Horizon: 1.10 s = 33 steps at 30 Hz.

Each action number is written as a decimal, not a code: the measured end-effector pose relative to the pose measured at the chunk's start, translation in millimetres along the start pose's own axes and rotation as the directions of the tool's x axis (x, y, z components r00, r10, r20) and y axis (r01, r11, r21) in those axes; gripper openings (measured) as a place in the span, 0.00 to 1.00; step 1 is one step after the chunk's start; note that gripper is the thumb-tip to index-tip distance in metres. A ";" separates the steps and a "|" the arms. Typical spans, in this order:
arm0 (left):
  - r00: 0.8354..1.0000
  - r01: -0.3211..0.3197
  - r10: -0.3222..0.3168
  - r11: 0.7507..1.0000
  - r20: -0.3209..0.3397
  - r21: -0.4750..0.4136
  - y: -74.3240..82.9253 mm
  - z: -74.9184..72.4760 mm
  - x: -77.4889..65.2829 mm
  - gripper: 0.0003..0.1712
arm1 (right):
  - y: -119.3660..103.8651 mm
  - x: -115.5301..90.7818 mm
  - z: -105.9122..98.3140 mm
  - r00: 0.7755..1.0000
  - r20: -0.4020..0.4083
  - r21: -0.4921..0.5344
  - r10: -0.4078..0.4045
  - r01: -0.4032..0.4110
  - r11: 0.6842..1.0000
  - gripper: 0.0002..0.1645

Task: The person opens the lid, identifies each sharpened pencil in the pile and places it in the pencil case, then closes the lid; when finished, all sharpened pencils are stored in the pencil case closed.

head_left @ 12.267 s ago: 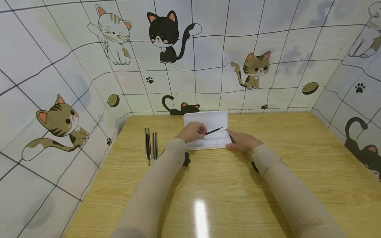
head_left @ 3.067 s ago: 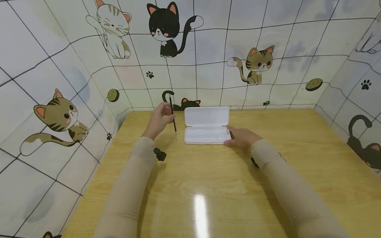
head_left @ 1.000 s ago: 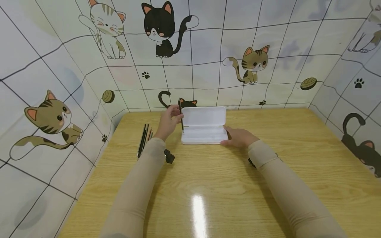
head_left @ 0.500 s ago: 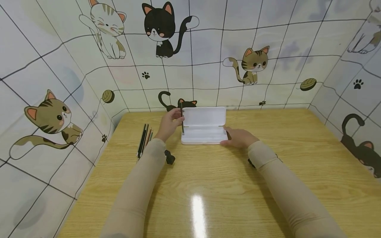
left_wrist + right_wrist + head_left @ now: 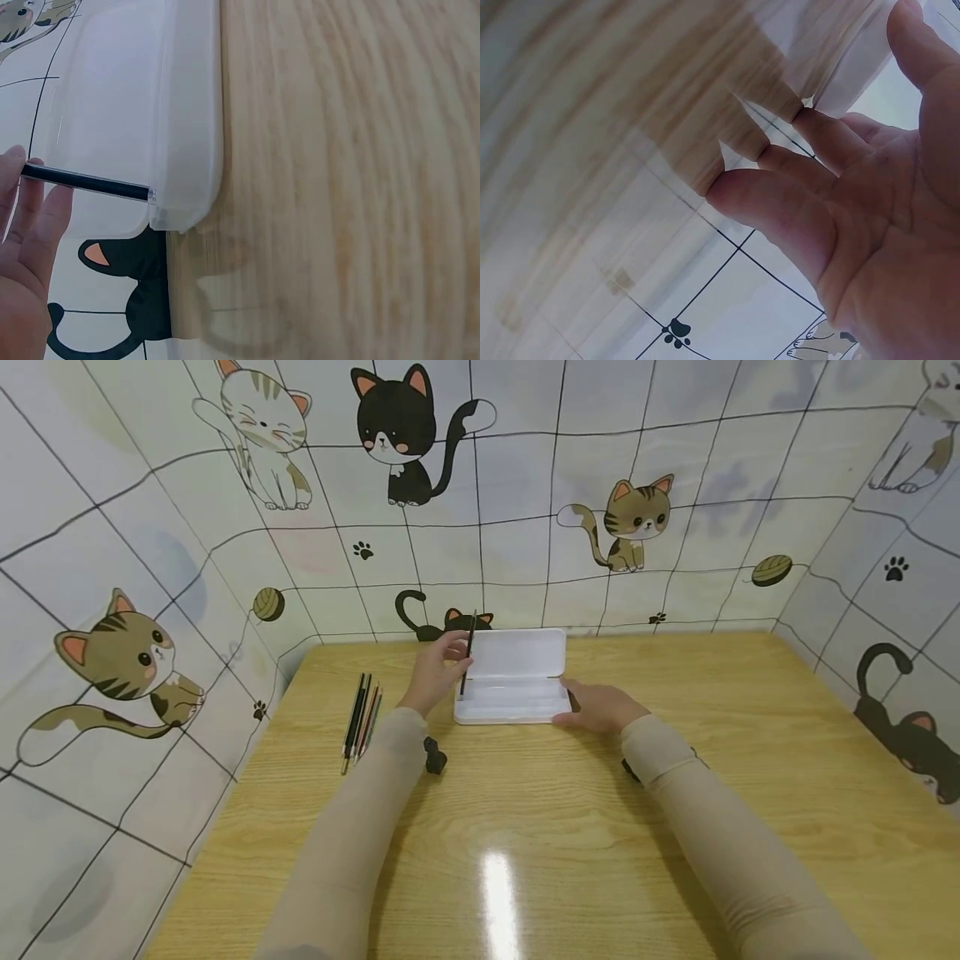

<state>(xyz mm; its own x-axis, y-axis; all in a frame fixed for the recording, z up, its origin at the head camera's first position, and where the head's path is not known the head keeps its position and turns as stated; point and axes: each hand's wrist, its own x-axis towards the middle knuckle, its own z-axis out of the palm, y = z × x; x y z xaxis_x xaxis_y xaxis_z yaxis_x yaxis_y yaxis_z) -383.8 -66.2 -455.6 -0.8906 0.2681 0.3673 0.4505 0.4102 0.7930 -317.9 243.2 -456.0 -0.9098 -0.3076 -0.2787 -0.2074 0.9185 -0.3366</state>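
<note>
Left hand (image 5: 433, 679): we're pinching the dark pencil (image 5: 90, 181) steeply over the white case's (image 5: 513, 720) left end
Right hand (image 5: 600, 707): loosely spread at its right end
Pencil: we'd tilt it flat first, gently

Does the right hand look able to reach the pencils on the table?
Probably not directly: the right hand is at the right end of the white case, and the case and left forearm lie between it and the pencils.

High head view, close wrist views
</note>
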 end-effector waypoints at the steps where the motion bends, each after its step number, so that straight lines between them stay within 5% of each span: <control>1: 1.000 0.003 -0.003 1.000 0.013 0.006 0.9 1.0 1.1 0.25 | -0.2 0.2 -0.1 1.000 -0.002 -0.002 -0.002 0.002 1.000 0.56; 15: 0.975 -0.073 0.023 0.972 0.220 0.221 11.1 24.9 11.9 0.21 | 3.1 2.6 5.0 1.000 -0.007 -0.039 0.001 -0.002 0.999 0.56; 33: 0.960 -0.065 -0.019 0.956 0.280 0.287 23.4 36.0 10.3 0.16 | 0.0 1.9 1.2 1.000 -0.025 -0.041 -0.002 0.001 0.999 0.56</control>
<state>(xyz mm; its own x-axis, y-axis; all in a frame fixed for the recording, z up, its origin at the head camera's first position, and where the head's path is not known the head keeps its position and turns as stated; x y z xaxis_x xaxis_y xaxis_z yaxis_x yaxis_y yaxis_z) -380.2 -22.4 -450.7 -0.8459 0.4939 0.2012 0.5061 0.6245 0.5949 -319.2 242.3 -457.5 -0.9181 -0.3031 -0.2555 -0.2229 0.9277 -0.2995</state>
